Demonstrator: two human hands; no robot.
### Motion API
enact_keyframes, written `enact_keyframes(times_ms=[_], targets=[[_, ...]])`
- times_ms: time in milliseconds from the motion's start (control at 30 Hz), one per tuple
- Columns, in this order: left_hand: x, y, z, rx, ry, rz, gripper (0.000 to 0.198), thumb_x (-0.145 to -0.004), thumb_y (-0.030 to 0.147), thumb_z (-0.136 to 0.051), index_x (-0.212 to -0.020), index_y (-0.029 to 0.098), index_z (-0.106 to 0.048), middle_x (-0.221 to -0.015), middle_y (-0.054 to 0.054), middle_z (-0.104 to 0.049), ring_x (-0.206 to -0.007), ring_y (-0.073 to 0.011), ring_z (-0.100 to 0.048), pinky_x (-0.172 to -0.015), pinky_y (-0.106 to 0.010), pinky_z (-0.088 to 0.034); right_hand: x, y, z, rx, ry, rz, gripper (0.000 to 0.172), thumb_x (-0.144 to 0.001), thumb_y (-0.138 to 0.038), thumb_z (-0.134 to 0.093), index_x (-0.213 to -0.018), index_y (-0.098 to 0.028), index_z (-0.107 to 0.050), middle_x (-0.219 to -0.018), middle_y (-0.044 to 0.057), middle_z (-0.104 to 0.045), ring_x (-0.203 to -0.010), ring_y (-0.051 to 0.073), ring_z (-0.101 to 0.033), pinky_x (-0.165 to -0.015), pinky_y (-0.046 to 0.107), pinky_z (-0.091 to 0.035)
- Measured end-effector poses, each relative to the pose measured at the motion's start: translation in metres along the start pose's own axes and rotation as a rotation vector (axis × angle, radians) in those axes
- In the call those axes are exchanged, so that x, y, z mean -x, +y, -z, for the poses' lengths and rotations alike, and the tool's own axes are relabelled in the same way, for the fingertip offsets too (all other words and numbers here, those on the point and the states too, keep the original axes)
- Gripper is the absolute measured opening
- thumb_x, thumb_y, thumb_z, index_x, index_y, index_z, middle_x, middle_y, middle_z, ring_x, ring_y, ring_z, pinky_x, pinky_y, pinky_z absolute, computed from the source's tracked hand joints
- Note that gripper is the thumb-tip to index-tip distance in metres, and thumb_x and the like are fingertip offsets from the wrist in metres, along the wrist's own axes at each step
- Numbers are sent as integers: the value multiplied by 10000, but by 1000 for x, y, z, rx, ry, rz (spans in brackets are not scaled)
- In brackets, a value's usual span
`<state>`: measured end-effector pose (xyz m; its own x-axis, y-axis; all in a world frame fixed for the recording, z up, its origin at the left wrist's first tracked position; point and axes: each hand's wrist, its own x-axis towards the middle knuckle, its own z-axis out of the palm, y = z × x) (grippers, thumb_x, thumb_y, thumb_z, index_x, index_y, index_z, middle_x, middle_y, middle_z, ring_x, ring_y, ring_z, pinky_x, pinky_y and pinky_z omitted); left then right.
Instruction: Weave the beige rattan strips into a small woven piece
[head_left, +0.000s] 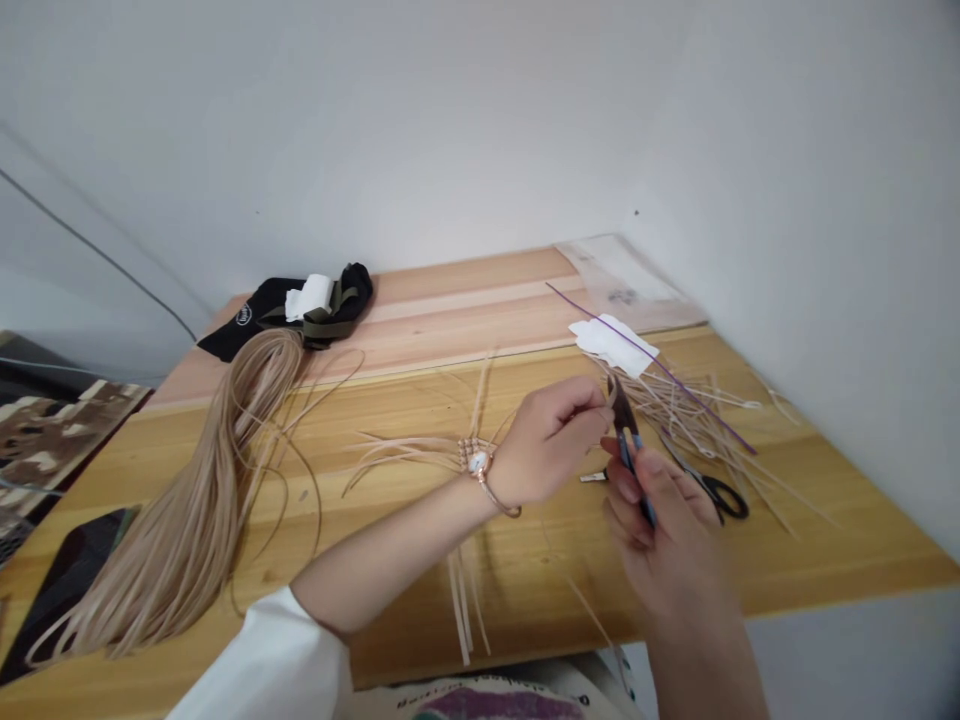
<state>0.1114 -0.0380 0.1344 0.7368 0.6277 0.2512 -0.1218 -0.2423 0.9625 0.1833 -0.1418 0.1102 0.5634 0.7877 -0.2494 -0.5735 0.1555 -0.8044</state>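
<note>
Over a wooden table (397, 400) beside pale walls (450, 130), the right hand (667, 530) grips blue-handled pliers (624, 415); whether the curled left hand (551, 440) holds anything is unclear.

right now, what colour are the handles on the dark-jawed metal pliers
Blue handles, best seen in the head view.

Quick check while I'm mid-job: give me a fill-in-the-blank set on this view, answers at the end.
1. The right hand holds pliers with ____ handles.
2. A watch is worn on the ____ wrist.
3. The thin stick lying across the tan strips is ____ in colour.
4. At back left, white paper lies on a ____ bag.

Missing words: blue; left; purple; black.
</note>
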Motion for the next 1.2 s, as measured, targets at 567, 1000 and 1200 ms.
enact_keyframes(times_ms=[567, 1000, 1200], targets=[[-48, -36, -60, 141, -160, 252, 191, -780, 139, -462, -592, 156, -437, -453, 69, -427, -462, -59, -403, -531, -200, -329, -30, -8, 46, -100, 219, 56, 399, -523, -426, -807, -735, -133, -636, -476, -102, -375, -313, -41, -207, -290, 82, -154], [-58, -62, -66, -76, -43, 335, 194, -745, 128, -467, -556, 157, -442, -487, 62, -419, -506, -73, -414, -547, -207, -308, -52, 9, 53, -159, 236, -16, 375, -521, -403, -802, -703, -129, -622, -458, -101, -386, -311, -35, -208, -283, 96, -140], [-71, -90, -75, -155, -12, 398, 221, -746, 130, -451, -527, 159, -436, -525, 41, -442, -542, -89, -450, -556, -211, -333, -75, 20, 60, -161, 322, -38, 271, -638, -354, -736, -665, -129, -587, -430, -100, -384, -303, -24, -198, -281, 117, -123]])
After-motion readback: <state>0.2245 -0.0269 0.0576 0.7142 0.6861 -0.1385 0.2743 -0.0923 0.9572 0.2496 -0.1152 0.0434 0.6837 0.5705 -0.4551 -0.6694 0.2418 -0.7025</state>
